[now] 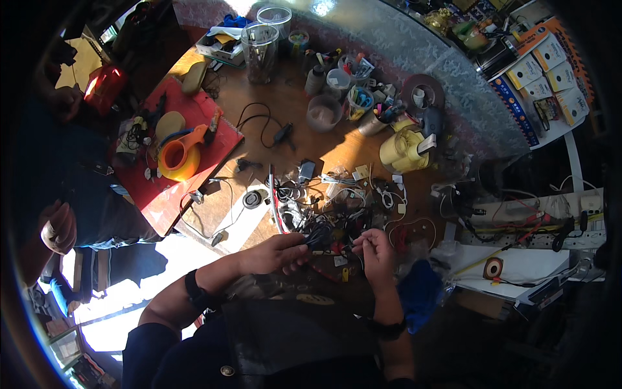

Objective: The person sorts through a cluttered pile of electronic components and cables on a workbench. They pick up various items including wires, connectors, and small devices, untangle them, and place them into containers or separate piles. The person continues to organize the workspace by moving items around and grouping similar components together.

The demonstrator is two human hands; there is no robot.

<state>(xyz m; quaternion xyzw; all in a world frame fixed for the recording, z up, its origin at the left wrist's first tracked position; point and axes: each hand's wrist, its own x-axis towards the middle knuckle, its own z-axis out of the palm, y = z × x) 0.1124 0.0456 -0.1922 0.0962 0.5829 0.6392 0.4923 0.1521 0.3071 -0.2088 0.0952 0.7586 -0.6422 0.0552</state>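
Note:
My left hand [280, 252] pinches a small dark part with black wires [317, 238] at the near edge of a wooden workbench [304, 139]. My right hand [376, 253] is closed on the other end of the same thin wires, fingertips about a hand's width from the left ones. Just beyond both hands lies a tangled heap of cables and small parts [337, 207]. A black band [194, 292] is on my left wrist. Whatever sits directly under my fingers is too small to make out.
A red mat [188, 162] with an orange tape dispenser [178, 155] lies at the left. Clear jars [260, 48], plastic cups and a yellow tape roll [402, 148] stand at the back. Another person sits at the far left, hand [58, 227] showing. White boards and wires [518, 266] lie at the right.

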